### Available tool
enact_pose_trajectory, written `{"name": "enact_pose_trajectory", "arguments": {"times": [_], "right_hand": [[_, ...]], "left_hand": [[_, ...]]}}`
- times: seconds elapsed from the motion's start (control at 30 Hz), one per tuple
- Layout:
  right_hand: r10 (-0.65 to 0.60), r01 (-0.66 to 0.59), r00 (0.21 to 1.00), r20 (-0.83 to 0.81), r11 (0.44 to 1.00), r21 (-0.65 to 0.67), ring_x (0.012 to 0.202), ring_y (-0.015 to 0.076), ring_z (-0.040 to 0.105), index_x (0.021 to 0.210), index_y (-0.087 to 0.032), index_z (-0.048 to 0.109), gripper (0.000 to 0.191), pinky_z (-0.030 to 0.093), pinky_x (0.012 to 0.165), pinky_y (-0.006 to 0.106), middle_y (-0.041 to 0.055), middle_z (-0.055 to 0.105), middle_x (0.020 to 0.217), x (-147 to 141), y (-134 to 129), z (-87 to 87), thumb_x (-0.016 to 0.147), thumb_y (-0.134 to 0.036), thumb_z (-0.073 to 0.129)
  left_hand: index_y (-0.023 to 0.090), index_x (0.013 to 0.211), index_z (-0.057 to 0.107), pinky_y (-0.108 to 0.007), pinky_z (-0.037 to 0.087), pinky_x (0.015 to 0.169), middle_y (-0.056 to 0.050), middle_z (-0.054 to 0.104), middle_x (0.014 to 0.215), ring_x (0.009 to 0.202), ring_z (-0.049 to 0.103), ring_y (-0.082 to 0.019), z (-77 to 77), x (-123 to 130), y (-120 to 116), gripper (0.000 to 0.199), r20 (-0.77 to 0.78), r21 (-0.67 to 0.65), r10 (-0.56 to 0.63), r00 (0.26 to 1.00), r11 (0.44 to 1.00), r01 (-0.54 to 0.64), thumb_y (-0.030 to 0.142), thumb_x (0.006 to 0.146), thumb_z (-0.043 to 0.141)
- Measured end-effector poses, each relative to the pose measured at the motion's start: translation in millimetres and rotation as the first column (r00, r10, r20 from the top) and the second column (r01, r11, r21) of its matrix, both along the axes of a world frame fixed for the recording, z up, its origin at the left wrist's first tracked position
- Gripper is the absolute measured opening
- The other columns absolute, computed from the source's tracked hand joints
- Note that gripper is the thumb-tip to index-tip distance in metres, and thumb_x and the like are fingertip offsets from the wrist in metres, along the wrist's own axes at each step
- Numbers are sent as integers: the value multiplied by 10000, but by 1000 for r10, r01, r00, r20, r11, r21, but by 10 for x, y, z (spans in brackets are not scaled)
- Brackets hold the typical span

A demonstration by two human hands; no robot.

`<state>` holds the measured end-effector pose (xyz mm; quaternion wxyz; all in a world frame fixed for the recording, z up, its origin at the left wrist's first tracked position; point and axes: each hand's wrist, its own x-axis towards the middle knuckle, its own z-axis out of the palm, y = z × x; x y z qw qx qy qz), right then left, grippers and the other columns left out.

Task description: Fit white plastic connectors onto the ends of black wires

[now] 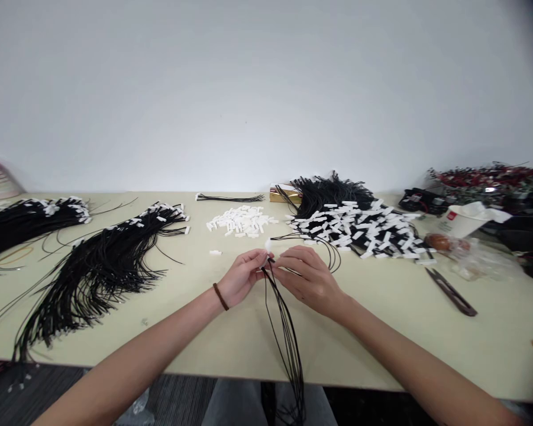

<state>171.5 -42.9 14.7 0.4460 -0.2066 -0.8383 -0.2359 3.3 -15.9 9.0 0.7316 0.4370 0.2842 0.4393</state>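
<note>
My left hand [244,275] pinches a small white connector [268,244] near the middle of the table. Black wires [288,331] hang from it over the table's front edge towards my lap. On the right side of the connector, my right hand [308,278] has its fingers closed around the upper wires; its fingertips are partly hidden. Just beyond both hands lies a pile of loose white connectors [242,221], with a single white connector [215,252] nearer me. A looped black wire [335,254] extends behind my right hand.
Bundles of black wires with white ends [115,254] cover the left side. A large heap of wired white connectors [364,228] stands at the back right, beside a paper cup [461,222], plastic bags [483,260] and dark snips [452,293]. A wall rises behind the table [181,337].
</note>
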Motion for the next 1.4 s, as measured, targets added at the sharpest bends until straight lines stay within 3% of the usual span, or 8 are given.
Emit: {"name": "enact_pose_trajectory", "arguments": {"times": [0.27, 0.47, 0.63, 0.77, 0.83, 0.97, 1.03, 1.4], "right_hand": [[39, -37, 998, 48, 999, -35, 935, 167, 559, 927, -175, 593, 185, 484, 820, 348, 51, 657, 924, 9, 32, -30, 777, -70, 570], [52, -190, 939, -340, 903, -386, 912, 151, 607, 944, -208, 631, 196, 515, 802, 314, 41, 673, 918, 42, -24, 84, 844, -125, 484], [-165, -544, 467, -869, 721, -429, 761, 137, 631, 802, -194, 617, 192, 530, 732, 321, 18, 653, 784, 271, 26, 318, 850, -343, 507], [-168, -524, 200, -965, 814, -250, 532, 59, 506, 830, -196, 621, 184, 413, 458, 187, -28, 536, 675, 528, 129, 442, 767, -369, 611], [-192, -334, 281, -940, 899, -283, 470, 40, 400, 896, -208, 639, 185, 308, 400, 185, -23, 522, 691, 577, 122, 463, 783, -348, 593], [-270, 157, 773, -574, 958, -239, 516, 71, 397, 864, -223, 672, 112, 305, 472, 224, -14, 526, 620, 459, 6, 420, 800, -239, 581], [-301, 268, 904, -303, 952, -144, 520, 83, 382, 808, -223, 672, 94, 291, 489, 235, -19, 498, 554, 349, -46, 366, 796, -197, 583], [-407, 408, 913, 20, 913, -20, 565, 113, 319, 643, -192, 585, 165, 265, 513, 250, -13, 468, 539, 173, -74, 241, 802, -178, 544]], "left_hand": [[120, 709, 641, -211, 398, 628, -27, 584, 717, 651, 505, -95, 6, 21, -3, 225, 32, -9, 6, 999, 1000, -5, 317, 639, 723], [115, 736, 632, -228, 405, 603, -37, 597, 662, 598, 520, -100, -6, 19, 8, 222, 30, 17, 74, 997, 997, -75, 311, 661, 705], [104, 735, 634, -218, 387, 569, -30, 592, 633, 563, 509, -86, -31, 4, 38, 251, -2, 12, 155, 988, 988, -155, 323, 642, 716], [104, 733, 636, -221, 379, 563, -29, 585, 626, 559, 502, -84, -53, 11, 48, 257, -18, 7, 173, 985, 985, -173, 334, 643, 712], [105, 737, 638, -224, 379, 563, -29, 585, 628, 562, 503, -86, -56, 18, 45, 259, -20, 11, 166, 986, 986, -166, 336, 645, 710], [107, 729, 635, -219, 385, 570, -26, 586, 638, 566, 502, -83, -42, 19, 35, 251, -9, 8, 148, 989, 989, -148, 325, 637, 718], [108, 724, 632, -219, 389, 572, -24, 583, 634, 567, 504, -85, -30, 16, 30, 240, -6, 13, 141, 990, 990, -141, 319, 643, 715], [113, 735, 625, -209, 385, 565, -24, 583, 624, 571, 507, -88, 6, 28, -4, 222, -25, 79, 130, 991, 989, -127, 318, 677, 688]]}}
